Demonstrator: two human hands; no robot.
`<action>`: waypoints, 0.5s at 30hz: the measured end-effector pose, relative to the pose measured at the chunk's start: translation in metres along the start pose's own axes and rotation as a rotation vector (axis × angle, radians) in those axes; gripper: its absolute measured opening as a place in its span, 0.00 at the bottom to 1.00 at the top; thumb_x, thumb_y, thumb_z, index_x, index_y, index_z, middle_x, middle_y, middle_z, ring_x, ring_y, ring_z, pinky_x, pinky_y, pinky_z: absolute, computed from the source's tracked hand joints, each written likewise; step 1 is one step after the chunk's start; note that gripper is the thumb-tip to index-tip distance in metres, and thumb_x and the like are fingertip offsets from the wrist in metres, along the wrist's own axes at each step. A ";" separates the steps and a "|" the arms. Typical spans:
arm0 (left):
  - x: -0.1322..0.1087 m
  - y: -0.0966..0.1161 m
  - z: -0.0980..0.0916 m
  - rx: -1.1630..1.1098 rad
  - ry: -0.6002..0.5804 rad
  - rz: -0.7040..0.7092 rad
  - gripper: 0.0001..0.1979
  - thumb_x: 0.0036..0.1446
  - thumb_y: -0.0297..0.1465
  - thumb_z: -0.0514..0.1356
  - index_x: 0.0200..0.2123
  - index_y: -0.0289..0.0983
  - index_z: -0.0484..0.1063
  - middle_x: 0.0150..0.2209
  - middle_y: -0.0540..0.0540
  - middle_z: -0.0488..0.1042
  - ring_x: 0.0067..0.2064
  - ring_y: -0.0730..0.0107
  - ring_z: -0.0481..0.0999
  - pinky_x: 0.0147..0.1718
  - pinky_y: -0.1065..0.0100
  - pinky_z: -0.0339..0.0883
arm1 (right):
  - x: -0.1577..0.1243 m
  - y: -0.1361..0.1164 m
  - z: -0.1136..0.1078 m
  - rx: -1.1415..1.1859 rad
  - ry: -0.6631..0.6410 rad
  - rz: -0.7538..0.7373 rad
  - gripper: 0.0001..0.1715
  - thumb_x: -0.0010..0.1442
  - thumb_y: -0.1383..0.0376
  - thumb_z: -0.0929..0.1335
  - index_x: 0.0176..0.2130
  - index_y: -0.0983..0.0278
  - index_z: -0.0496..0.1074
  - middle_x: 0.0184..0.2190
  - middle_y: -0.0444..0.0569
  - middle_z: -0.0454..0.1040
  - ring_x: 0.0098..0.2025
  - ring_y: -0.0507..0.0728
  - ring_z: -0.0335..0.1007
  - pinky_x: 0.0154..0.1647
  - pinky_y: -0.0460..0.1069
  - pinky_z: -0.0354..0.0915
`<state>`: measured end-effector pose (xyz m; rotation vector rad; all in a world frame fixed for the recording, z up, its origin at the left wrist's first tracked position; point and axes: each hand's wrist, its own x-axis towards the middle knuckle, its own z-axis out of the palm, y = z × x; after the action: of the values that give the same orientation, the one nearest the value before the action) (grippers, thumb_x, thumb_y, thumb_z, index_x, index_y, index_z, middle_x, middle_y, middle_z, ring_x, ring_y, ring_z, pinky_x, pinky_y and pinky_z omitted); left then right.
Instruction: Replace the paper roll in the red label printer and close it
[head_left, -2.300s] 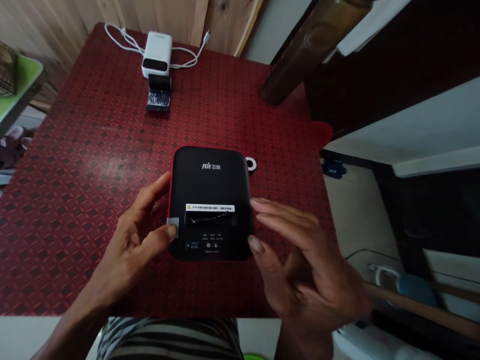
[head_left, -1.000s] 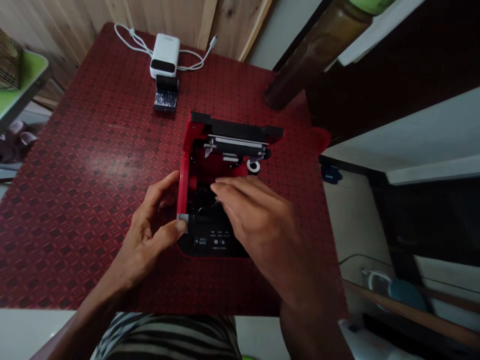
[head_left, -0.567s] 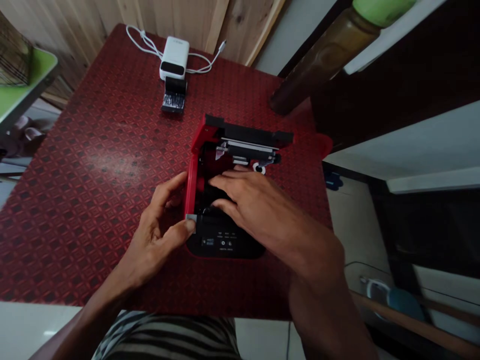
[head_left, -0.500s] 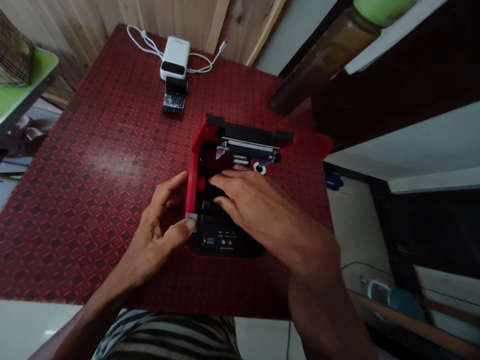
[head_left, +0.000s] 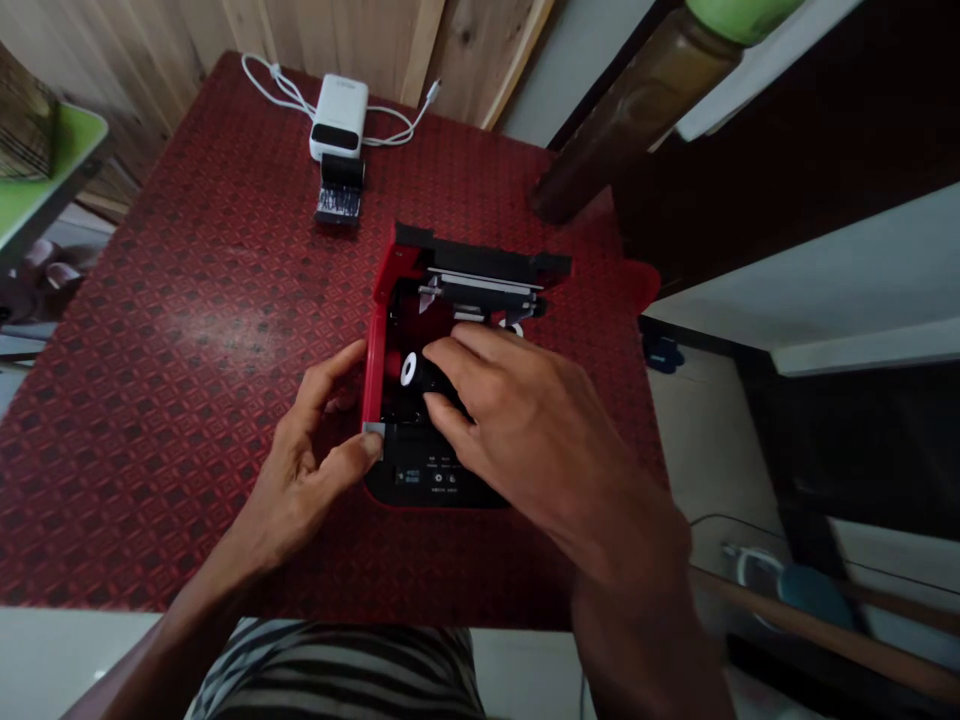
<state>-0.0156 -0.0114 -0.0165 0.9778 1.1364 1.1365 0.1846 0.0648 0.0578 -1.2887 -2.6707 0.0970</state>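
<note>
Two hands work over an open printer point(head_left: 427, 475), which lies flat near the middle of a red patterned table point(head_left: 187, 400). The left hand point(head_left: 304, 465) is half open, with its fingers spread and its thumb resting on a small grey tab point(head_left: 373, 435) at the near corner of the red body. The right hand point(head_left: 525, 430) curves its fingers over a black roll point(head_left: 420, 372) in the compartment, and the white end of the roll point(head_left: 409, 368) shows beside them; I cannot tell how firmly they grip it. The black lid point(head_left: 480, 262) stands raised at the far side, with its metal parts facing the hands. Several things could go wrong here. The roll could slip from the fingers and turn inside the compartment, because the hand covers it only from above. A small knock could make the lid drop onto the fingers, and pressure on the tab could slide the printer on the cloth. The right hand also hides most of the compartment, so its inside is hard to see. Beyond the lid lies a white ring point(head_left: 514, 330), partly hidden, and farther away are a white power bank point(head_left: 339, 115) with its cable point(head_left: 277, 95) and a small black pack point(head_left: 339, 195).
</note>
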 end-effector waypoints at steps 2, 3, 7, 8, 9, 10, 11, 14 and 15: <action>0.000 0.001 0.000 0.012 0.004 -0.006 0.35 0.72 0.44 0.72 0.78 0.52 0.72 0.77 0.46 0.74 0.75 0.41 0.76 0.77 0.42 0.67 | -0.011 0.001 -0.002 0.052 0.103 0.017 0.09 0.71 0.75 0.73 0.45 0.62 0.81 0.43 0.51 0.86 0.38 0.60 0.84 0.35 0.54 0.74; -0.001 0.001 0.000 0.020 0.006 -0.011 0.35 0.72 0.45 0.72 0.78 0.52 0.72 0.76 0.46 0.75 0.74 0.41 0.77 0.77 0.41 0.68 | -0.017 0.004 -0.003 0.102 0.164 0.025 0.10 0.71 0.75 0.73 0.47 0.62 0.82 0.43 0.50 0.86 0.36 0.59 0.83 0.35 0.54 0.75; 0.000 0.001 -0.001 0.046 0.007 -0.025 0.35 0.71 0.45 0.72 0.78 0.54 0.72 0.76 0.45 0.75 0.70 0.38 0.79 0.71 0.39 0.73 | -0.048 0.019 -0.011 0.343 0.412 0.117 0.15 0.69 0.71 0.78 0.53 0.57 0.82 0.44 0.45 0.87 0.33 0.55 0.79 0.39 0.53 0.78; 0.000 0.001 0.000 0.045 0.009 -0.025 0.35 0.71 0.45 0.71 0.78 0.54 0.72 0.77 0.45 0.75 0.70 0.38 0.79 0.70 0.39 0.74 | -0.058 0.023 -0.011 0.419 0.472 0.176 0.16 0.68 0.69 0.80 0.53 0.55 0.83 0.43 0.44 0.86 0.32 0.54 0.78 0.36 0.52 0.77; 0.001 0.000 0.000 0.039 0.013 -0.028 0.35 0.71 0.44 0.72 0.79 0.54 0.72 0.77 0.45 0.74 0.71 0.37 0.79 0.69 0.40 0.76 | -0.067 0.028 -0.010 0.501 0.535 0.246 0.17 0.66 0.68 0.81 0.53 0.54 0.83 0.41 0.42 0.85 0.31 0.54 0.77 0.33 0.51 0.75; 0.001 0.000 0.000 0.030 0.017 -0.029 0.36 0.71 0.44 0.72 0.79 0.54 0.72 0.78 0.46 0.74 0.72 0.37 0.78 0.68 0.42 0.77 | -0.078 0.032 -0.007 0.586 0.598 0.323 0.18 0.64 0.66 0.83 0.52 0.53 0.84 0.40 0.42 0.84 0.31 0.54 0.76 0.30 0.50 0.73; 0.001 0.000 0.000 0.021 0.025 -0.028 0.35 0.71 0.44 0.72 0.78 0.54 0.72 0.78 0.46 0.74 0.73 0.37 0.77 0.69 0.43 0.77 | -0.088 0.035 -0.003 0.668 0.655 0.403 0.19 0.63 0.65 0.84 0.52 0.53 0.85 0.38 0.42 0.84 0.32 0.55 0.77 0.29 0.50 0.73; 0.001 -0.002 -0.001 0.024 0.036 -0.017 0.34 0.71 0.43 0.73 0.78 0.55 0.74 0.78 0.49 0.74 0.77 0.39 0.75 0.69 0.47 0.78 | -0.119 0.041 0.019 0.808 0.740 0.572 0.18 0.62 0.62 0.84 0.51 0.53 0.85 0.41 0.45 0.86 0.40 0.58 0.84 0.39 0.51 0.81; 0.000 -0.003 -0.001 0.033 0.039 -0.007 0.34 0.71 0.43 0.72 0.77 0.55 0.74 0.78 0.50 0.74 0.78 0.40 0.73 0.69 0.49 0.78 | -0.127 0.040 0.028 0.827 0.711 0.621 0.17 0.63 0.61 0.84 0.50 0.54 0.84 0.43 0.46 0.87 0.42 0.59 0.86 0.42 0.52 0.83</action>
<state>-0.0161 -0.0115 -0.0195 0.9803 1.1926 1.1383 0.2880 -0.0090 0.0090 -1.4049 -1.3354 0.6086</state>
